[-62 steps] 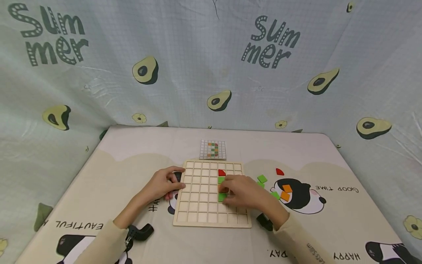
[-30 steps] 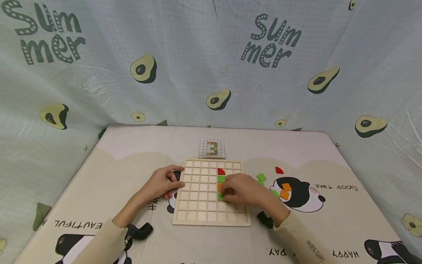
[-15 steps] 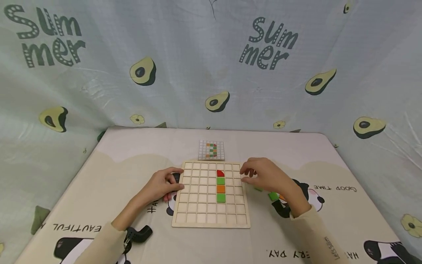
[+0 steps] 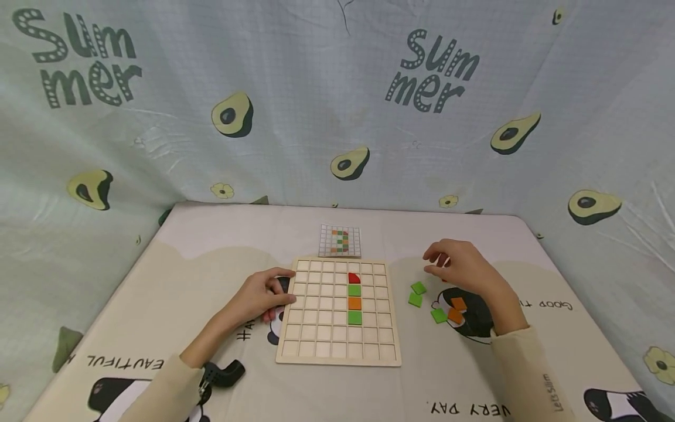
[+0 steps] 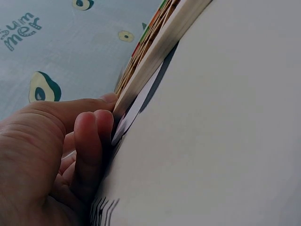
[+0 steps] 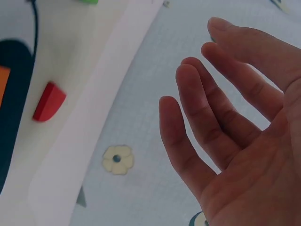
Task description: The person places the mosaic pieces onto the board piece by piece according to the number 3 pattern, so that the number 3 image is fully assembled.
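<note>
A wooden grid board (image 4: 316, 350) lies mid-table. One of its columns holds a red quarter-round tile (image 4: 354, 278), a green square tile (image 4: 354, 290), an orange tile (image 4: 355, 303) and a second green tile (image 4: 355, 317). My left hand (image 4: 262, 295) touches the board's left edge with thumb and index finger, set apart along it. Off to the right, my right hand (image 4: 461, 266) hovers over the table, fingers loosely bent and holding nothing. Mostly hidden beneath it in the head view is a loose red quarter-round tile (image 6: 50, 102), seen plainly in the right wrist view.
Loose green tiles (image 4: 415, 299) and orange tiles (image 4: 455, 316) lie right of the board on the printed cloth (image 4: 337, 392). A small card with a coloured grid pattern (image 4: 340, 240) sits just beyond the board. Behind stands a patterned curtain (image 4: 295, 117).
My right hand has left the board's tile column and moved right, past the loose green tiles, uncovering the orange tile in the column. The left hand stays at the board's edge.
</note>
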Demonstrator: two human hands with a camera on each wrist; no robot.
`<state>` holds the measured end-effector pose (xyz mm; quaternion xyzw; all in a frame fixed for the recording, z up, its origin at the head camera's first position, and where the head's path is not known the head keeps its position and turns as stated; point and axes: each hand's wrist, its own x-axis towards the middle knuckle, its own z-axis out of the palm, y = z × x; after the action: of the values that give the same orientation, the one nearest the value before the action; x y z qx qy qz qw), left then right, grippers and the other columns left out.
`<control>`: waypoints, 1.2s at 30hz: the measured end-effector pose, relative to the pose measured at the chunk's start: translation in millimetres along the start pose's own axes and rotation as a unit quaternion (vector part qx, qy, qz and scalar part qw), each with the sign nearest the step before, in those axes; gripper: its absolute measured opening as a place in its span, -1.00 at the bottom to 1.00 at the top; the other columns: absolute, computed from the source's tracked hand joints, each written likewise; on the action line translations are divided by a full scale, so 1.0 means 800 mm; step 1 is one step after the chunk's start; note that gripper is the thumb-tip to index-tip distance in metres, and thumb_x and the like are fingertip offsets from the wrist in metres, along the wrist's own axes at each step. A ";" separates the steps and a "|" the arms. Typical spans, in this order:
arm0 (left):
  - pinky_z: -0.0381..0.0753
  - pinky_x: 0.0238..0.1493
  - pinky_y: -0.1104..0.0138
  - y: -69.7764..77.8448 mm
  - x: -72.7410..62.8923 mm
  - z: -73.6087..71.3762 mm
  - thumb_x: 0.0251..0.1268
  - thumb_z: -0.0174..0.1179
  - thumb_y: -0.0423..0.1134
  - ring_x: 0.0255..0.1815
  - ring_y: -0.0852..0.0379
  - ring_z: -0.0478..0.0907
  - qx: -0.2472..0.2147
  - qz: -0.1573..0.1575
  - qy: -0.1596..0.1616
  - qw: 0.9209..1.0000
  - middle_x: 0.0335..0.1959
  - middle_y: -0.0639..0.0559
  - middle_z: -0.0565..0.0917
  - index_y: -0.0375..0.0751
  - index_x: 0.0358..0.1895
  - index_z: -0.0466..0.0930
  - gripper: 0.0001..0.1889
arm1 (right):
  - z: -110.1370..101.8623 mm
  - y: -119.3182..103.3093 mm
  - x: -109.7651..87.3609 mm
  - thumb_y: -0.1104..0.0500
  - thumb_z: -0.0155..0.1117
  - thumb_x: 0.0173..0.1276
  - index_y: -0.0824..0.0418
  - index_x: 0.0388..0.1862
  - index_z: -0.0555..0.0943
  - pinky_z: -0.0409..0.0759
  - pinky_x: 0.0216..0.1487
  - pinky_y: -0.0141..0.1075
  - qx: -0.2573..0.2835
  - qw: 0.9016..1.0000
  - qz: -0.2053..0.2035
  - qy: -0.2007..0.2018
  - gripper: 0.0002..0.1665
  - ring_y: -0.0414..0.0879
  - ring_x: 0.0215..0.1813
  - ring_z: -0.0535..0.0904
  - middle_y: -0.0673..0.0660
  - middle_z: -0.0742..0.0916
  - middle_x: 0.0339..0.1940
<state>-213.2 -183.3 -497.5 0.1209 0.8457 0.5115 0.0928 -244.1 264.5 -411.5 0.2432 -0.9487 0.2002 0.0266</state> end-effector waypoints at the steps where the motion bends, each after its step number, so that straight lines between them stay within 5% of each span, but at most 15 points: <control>1: 0.57 -0.75 0.26 0.000 0.000 0.000 0.26 0.48 -0.21 -0.77 0.14 0.50 0.001 0.000 0.000 1.000 -0.54 0.01 0.62 -0.21 0.39 0.51 -0.37 | -0.001 0.004 -0.001 0.18 0.48 0.35 0.22 -0.05 0.75 0.62 -0.25 -0.28 0.002 1.000 0.007 0.003 -0.77 -0.13 -0.23 0.60 0.04 0.75 -0.24; 7: 0.56 -0.75 0.27 0.001 0.000 0.001 0.26 0.48 -0.21 -0.78 0.14 0.50 -0.002 -0.002 0.002 1.000 -0.54 0.00 0.62 -0.20 0.39 0.50 -0.37 | -0.003 0.029 -0.006 0.18 0.47 0.35 0.27 -0.02 0.74 0.65 -0.18 -0.23 0.006 0.999 0.046 0.005 -0.73 -0.03 -0.16 0.64 0.14 0.77 -0.15; 22: 0.55 -0.75 0.29 0.002 -0.001 0.001 0.26 0.48 -0.20 -0.77 0.14 0.50 0.003 0.002 0.001 1.000 -0.55 0.00 0.62 -0.20 0.39 0.51 -0.37 | 0.010 0.065 -0.008 0.23 0.40 0.37 0.28 0.09 0.69 0.74 -0.01 0.00 0.035 0.991 0.113 -0.062 -0.67 0.07 -0.07 0.64 0.26 0.74 -0.05; 36: 0.56 -0.74 0.28 0.003 -0.001 0.000 0.26 0.48 -0.22 -0.77 0.14 0.50 -0.002 -0.002 -0.002 1.000 -0.55 0.01 0.62 -0.20 0.39 0.51 -0.37 | 0.023 0.077 -0.005 0.26 0.42 0.33 0.18 -0.11 0.76 0.65 -0.09 -0.13 0.032 0.994 0.073 -0.070 -0.84 -0.02 -0.19 0.59 0.13 0.75 -0.23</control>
<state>-212.4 -182.3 -495.1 0.1203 0.8446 0.5129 0.0953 -268.9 308.9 -451.4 0.1873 -0.9567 0.2140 -0.0624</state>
